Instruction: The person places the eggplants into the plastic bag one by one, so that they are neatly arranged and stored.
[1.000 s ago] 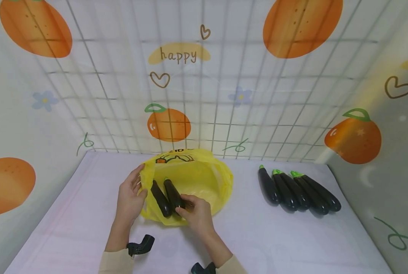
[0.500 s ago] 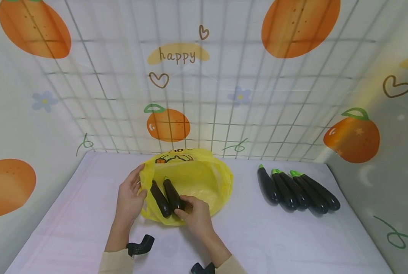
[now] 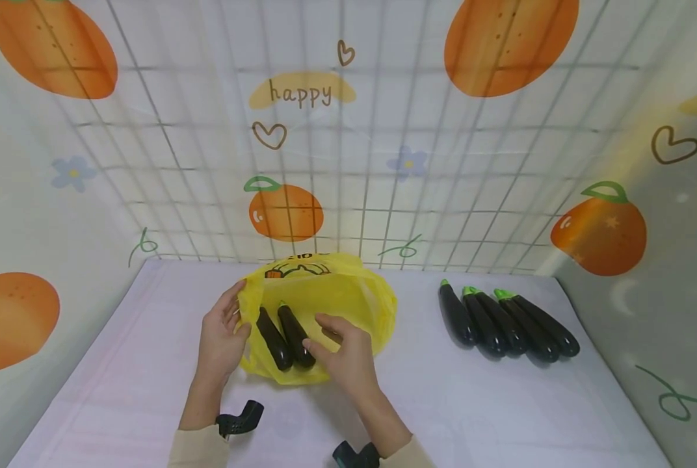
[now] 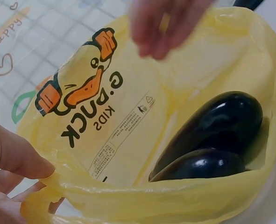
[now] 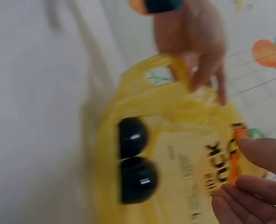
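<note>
A yellow plastic bag (image 3: 354, 299) with a printed duck (image 4: 84, 86) lies on the table, its mouth held wide. Side by side inside it are two dark eggplants (image 3: 274, 340), stem ends pointing away; in the left wrist view their rounded ends (image 4: 222, 119) show glossy. My left hand (image 3: 222, 341) pinches the bag's left rim between thumb and fingers, near a handle loop (image 5: 159, 70). Over the bag's opening, my right hand (image 3: 348, 357) is apart from the eggplants, thumb and fingers spread with nothing between them. It appears blurred in the left wrist view.
Several more eggplants (image 3: 457, 317) with green stems lie in a row on the white table (image 3: 465, 409) to the right. A grid wall behind a printed orange-pattern sheet (image 3: 287, 211) closes off the back, and sheets hang at both sides.
My right hand has let go of the right eggplant in the bag and lifted slightly up and to the right. The left hand keeps its grip on the rim.
</note>
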`<state>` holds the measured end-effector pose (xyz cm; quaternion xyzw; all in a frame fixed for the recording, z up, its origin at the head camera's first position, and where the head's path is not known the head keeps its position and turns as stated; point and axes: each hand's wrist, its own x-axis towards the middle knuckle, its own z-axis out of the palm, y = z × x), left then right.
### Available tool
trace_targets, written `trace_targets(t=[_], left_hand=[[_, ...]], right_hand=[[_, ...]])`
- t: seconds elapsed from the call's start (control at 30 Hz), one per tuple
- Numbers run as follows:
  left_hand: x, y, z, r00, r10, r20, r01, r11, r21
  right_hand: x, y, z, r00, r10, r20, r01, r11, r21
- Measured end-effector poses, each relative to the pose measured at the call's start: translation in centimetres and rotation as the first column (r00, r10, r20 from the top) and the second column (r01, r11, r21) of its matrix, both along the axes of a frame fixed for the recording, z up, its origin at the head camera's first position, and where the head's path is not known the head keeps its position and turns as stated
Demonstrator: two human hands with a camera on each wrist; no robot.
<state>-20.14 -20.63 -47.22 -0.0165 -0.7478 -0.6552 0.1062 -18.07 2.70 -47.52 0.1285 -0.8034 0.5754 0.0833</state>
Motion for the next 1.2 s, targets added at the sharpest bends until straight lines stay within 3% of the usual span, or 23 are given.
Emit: trace_targets(t=[0.27,0.47,0.77,1.0,1.2], left_hand=[[0.0,0.2,0.2,1.0,0.0,0.006,0.0,1.0,0.004],[0.1,0.2,0.2,1.0,0.002,0.025,-0.002,1.0,0.003],[0.2,0.2,0.2,1.0,0.008,0.019,-0.008,1.0,-0.003],[0.3,0.3,0.2,0.999,0.013,0.039,-0.012,1.0,-0.024],[0.3,0.3,0.3,0.999,0.007,0.035,-0.007,1.0,-0.019]], right_hand=[[1.6,1.2,4.6,0.999,-0.035,-0.015,0.034,0.997,-0.068],[1.8,3.2,6.7,0.991,-0.102,-0.084,0.091,0.987,-0.134],[1.1,7.2,7.8,0.958,-0.266,-0.109,0.248,0.957,-0.149],[0.6,9.9,7.7,0.933,-0.341,-0.114,0.32,0.932,-0.171],[0.0,11.9,7.3,0.899,-0.425,-0.109,0.414,0.903,-0.113]])
